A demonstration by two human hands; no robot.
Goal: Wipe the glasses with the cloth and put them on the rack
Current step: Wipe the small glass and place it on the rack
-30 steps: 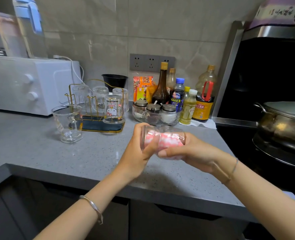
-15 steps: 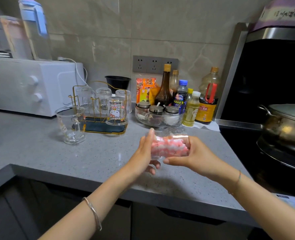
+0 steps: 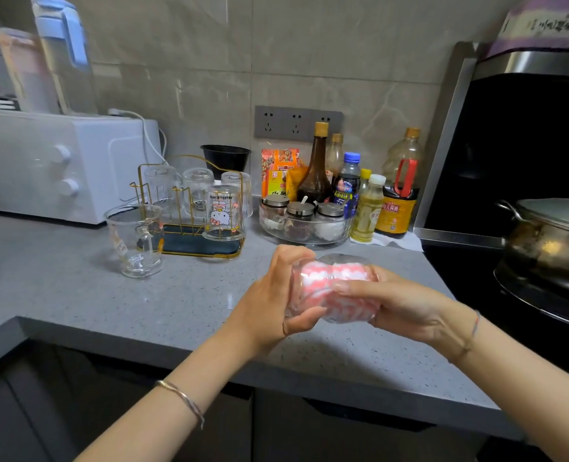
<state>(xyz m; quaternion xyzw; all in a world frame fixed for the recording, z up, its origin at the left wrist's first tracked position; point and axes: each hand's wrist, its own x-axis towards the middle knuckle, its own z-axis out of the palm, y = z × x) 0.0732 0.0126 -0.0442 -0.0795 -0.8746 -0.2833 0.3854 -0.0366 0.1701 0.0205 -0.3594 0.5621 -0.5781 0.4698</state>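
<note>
A clear glass lies sideways above the counter, stuffed with a pink and white cloth. My left hand grips the glass at its open end, thumb curled under it. From the right, my right hand wraps the glass base, fingers over its side. At the back left stands a gold wire rack on a dark tray, with several glasses upside down on it, one printed with a cartoon cat. A clear glass mug stands upright on the counter just left of the rack.
A white oven sits at the back left, with jugs on top. Sauce bottles and a glass bowl of spice jars line the wall. A steel pot sits on the stove at right. The grey counter's front edge runs below my hands.
My left hand has shifted its grip round the glass's open end, thumb now underneath. The glass with the cloth inside has turned a little between my hands. The view has drifted slightly.
</note>
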